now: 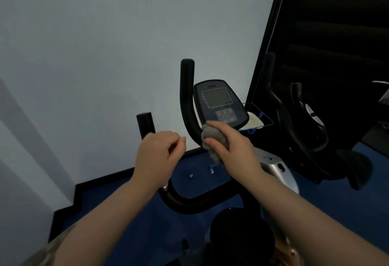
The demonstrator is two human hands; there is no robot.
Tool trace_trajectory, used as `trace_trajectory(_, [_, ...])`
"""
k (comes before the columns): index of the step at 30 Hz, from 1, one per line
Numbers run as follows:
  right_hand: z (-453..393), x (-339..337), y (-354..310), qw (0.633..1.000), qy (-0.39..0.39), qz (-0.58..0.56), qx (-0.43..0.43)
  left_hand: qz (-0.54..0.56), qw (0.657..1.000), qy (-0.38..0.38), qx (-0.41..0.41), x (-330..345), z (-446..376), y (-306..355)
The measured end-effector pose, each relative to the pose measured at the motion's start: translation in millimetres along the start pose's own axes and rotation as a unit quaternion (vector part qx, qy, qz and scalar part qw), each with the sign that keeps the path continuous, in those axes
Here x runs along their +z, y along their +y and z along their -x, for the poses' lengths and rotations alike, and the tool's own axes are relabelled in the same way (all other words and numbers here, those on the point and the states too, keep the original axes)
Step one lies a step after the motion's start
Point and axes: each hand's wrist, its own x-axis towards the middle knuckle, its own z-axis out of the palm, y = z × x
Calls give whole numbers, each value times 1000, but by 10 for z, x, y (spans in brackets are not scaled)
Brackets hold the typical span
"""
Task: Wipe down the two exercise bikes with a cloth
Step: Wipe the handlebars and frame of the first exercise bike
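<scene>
At frame center, your right hand (228,142) grips the grey cloth (212,143) against the bike (187,106) handlebar, below the console (221,102). Your left hand (157,156) is loosely curled, seemingly empty.

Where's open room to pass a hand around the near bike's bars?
Free: the gap between the short left grip and the tall handlebar, wall behind; the left hand hovers there. Crowded: right of the tall bar, where the console, right hand and cloth bunch up.
</scene>
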Motion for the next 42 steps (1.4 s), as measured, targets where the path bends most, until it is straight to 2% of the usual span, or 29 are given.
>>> trace_trajectory(6, [97,25,34,999,-8,3,-33,-2,1000,4,-4,-2,-2,16])
trace_trajectory(14, [-235,238,-214,998,64,-6,-23,-9,1000,16,1,3,8,19])
trace_trajectory(19, [-308,-82,-112,999,-35,-6,1,-13,1000,21,-3,12,-3,14])
trace_trajectory(21, [-574,-140,-242,1000,9,-23,-15,-13,1000,18,-2,6,-8,20])
trace_trajectory(24, [-967,-56,-532,983,140,-103,-56,-9,1000,12,1,0,6,24])
trace_trajectory(26, [-1034,82,-620,978,172,-86,-86,-10,1000,11,1,-4,-5,22])
trace_trajectory(29, [-752,293,-463,988,94,56,-106,-13,1000,9,5,-16,-17,19])
trace_trajectory(31, [-603,245,-294,989,52,93,-103,-11,1000,10,9,-20,-4,24])
trace_trajectory(36, [-800,64,-286,994,82,38,-55,-5,1000,12,-1,-9,-4,13])
trace_trajectory(39, [-564,236,-292,997,25,22,-64,-11,1000,6,-6,-16,5,15])
trace_trajectory(42, [-329,90,-140,997,-19,13,-79,-7,1000,6,-7,-31,21,46])
